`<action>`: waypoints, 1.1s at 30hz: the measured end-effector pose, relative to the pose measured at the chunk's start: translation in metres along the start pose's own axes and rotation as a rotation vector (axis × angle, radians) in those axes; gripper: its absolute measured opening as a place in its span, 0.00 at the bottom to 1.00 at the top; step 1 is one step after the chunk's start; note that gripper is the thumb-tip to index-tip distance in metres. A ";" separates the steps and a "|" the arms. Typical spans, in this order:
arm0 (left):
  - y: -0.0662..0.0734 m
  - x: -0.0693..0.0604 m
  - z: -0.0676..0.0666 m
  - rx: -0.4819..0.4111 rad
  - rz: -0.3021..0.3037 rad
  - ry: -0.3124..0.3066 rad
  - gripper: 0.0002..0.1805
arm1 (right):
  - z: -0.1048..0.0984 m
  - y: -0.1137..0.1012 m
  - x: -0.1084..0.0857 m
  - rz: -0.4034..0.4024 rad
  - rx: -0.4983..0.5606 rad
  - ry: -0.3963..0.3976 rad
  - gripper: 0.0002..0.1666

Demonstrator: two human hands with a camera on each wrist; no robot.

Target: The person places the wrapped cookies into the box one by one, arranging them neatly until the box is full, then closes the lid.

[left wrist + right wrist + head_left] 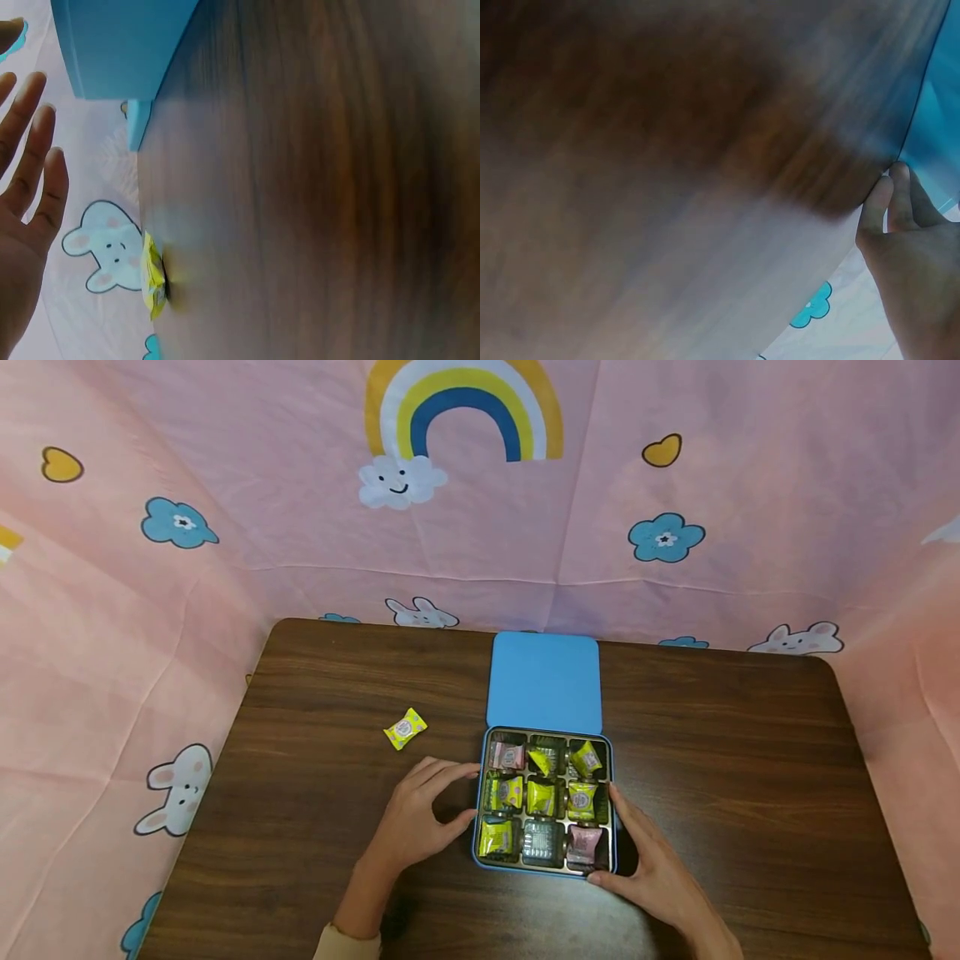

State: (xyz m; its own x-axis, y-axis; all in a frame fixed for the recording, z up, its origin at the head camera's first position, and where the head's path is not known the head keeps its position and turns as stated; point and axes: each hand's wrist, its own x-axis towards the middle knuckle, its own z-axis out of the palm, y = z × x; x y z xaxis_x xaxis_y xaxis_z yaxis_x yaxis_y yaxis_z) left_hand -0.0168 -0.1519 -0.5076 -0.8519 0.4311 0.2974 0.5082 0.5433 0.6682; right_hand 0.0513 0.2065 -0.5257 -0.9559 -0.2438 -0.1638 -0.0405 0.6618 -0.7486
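The left hand [417,814] and right hand [658,872] face inward, thumbs spread.

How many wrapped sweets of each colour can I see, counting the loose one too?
Yellow sweets in the box: 6
Loose yellow sweet on the table: 1
Pink sweets, both in the box: 2
Total: 9 sweets, 7 yellow and 2 pink

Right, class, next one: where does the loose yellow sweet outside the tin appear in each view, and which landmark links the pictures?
Head: the loose yellow sweet lies left of centre, below mid-height.
Left wrist: lower left.
Right wrist: not in it.
Shared landmark: the blue tin.
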 end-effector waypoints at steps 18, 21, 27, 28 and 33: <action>-0.033 0.023 -0.018 0.148 0.030 0.066 0.34 | -0.001 0.001 0.001 0.003 0.005 -0.008 0.71; -0.038 0.025 -0.021 0.157 0.024 0.068 0.32 | -0.001 0.001 0.001 -0.001 0.005 -0.006 0.71; -0.043 0.028 -0.028 0.172 0.015 0.064 0.32 | -0.001 0.001 0.000 0.004 -0.008 -0.004 0.71; -0.044 0.029 -0.029 0.178 0.013 0.063 0.31 | -0.001 0.000 -0.001 0.004 -0.010 -0.003 0.71; -0.049 0.030 -0.033 0.164 -0.014 0.076 0.31 | -0.001 0.000 0.000 -0.002 -0.007 -0.003 0.71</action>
State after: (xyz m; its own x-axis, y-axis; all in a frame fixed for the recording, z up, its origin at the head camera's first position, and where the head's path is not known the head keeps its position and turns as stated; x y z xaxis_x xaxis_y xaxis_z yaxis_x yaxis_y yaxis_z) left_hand -0.0713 -0.1898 -0.5088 -0.8629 0.3705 0.3437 0.5049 0.6619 0.5540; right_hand 0.0514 0.2073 -0.5252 -0.9549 -0.2474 -0.1643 -0.0446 0.6665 -0.7441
